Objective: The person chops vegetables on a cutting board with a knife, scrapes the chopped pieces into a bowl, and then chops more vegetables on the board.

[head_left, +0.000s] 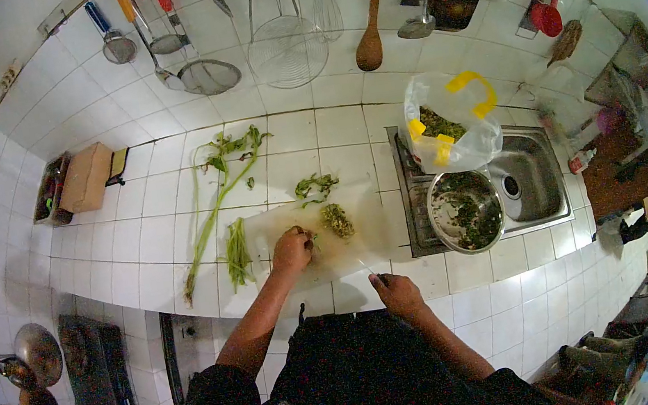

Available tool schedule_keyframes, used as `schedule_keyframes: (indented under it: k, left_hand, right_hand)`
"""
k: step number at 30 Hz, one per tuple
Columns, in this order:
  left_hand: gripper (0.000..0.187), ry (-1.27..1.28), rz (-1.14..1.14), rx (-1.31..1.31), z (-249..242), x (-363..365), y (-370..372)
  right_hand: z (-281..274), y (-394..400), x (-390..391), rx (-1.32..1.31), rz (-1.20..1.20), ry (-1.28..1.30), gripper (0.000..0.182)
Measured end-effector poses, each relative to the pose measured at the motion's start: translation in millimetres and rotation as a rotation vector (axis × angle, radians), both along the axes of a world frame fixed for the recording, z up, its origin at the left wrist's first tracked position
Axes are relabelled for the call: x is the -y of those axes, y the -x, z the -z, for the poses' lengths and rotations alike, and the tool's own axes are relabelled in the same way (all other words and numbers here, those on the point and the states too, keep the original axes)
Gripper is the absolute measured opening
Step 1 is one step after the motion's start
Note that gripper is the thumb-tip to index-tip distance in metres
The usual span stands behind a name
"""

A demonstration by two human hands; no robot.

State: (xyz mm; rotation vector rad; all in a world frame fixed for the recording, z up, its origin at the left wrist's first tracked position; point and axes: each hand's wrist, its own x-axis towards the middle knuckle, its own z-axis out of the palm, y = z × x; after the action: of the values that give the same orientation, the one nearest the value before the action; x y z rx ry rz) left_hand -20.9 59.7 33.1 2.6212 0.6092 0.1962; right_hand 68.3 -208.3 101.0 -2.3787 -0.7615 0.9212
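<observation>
My left hand [293, 250] is closed, fingers pressed together, over the pale cutting board [265, 226]; what it grips, if anything, is hidden. My right hand [399, 293] wraps round the dark handle of a knife [364, 266], whose blade points toward the board. On the board lies a small heap of chopped greens [337, 221], with a few loose leaves [316, 187] behind it. Left of my left hand rests a bunch of cut green stems [237, 252]. Farther left, long leafy stalks [215, 205] stretch across the white tiles, roots toward me.
A steel bowl [441, 223] with chopped greens stands at the edge of the sink [562, 185]. Behind it is a clear plastic bag [476, 150] with yellow handles and greens inside. A brown box [86, 178] stands far left. Strainers and a wooden spoon [370, 48] hang on the wall.
</observation>
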Motion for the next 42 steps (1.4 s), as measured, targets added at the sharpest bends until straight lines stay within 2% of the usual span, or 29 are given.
schedule_keyframes:
  k: [3, 6, 10, 13, 15, 18, 22, 24, 28, 31, 36, 40, 42]
  left_hand:
    - [0.026, 0.016, -0.016, 0.004, 1.3, 10.4, 1.5]
    - [0.031, 0.045, -0.037, 0.030, -3.8, 17.7, 3.1]
    - [0.032, 0.073, -0.071, 0.037, 10.2, 17.1, -0.3]
    - [0.029, 0.086, 0.011, 0.058, 22.1, 14.9, -1.1]
    - [0.023, 0.151, -0.064, 0.239, 26.7, 16.5, 0.9]
    - [0.018, 0.237, -0.173, 0.264, 29.4, 18.6, 2.3]
    - [0.017, 0.212, -0.237, 0.268, 22.8, 23.4, 3.3]
    - [0.015, 0.067, -0.216, 0.286, 20.8, 25.9, 5.5]
    - [0.012, 0.010, -0.223, 0.332, 19.9, 29.5, 9.9]
    - [0.015, 0.070, -0.225, 0.344, 21.7, 28.4, 13.6]
    - [0.026, 0.240, -0.387, 0.334, 31.1, 24.4, 12.4]
    - [0.028, 0.232, -0.380, 0.273, 22.9, 22.7, 15.7]
    - [0.029, 0.114, -0.372, 0.243, 19.6, 21.5, 17.2]
  right_hand:
    - [-5.5, -4.4, -5.3, -0.043, -0.032, 0.096, 0.060]
    - [-5.5, -0.6, -6.5, -0.025, 0.016, -0.007, 0.061]
    - [-5.6, -2.3, -12.1, -0.032, -0.002, 0.030, 0.062]
    - [1.1, -0.4, -12.6, -0.043, -0.002, 0.027, 0.062]
    - [7.9, 1.8, -12.7, -0.020, -0.016, 0.004, 0.063]
    - [11.8, 4.9, -10.6, -0.051, -0.019, 0.056, 0.060]
    - [10.1, 11.8, -9.3, -0.077, 0.000, 0.090, 0.061]
    - [11.9, 15.1, -7.9, -0.045, 0.006, 0.057, 0.064]
    - [12.0, 15.8, -8.4, -0.049, -0.015, 0.095, 0.065]
    - [17.1, 15.4, -7.6, -0.046, -0.037, 0.143, 0.065]
    - [7.1, 17.1, -11.8, -0.018, -0.071, 0.141, 0.068]
    - [15.1, 14.3, -11.2, 0.025, -0.104, 0.133, 0.069]
    - [13.9, 11.9, -11.0, 0.020, -0.156, 0.143, 0.070]
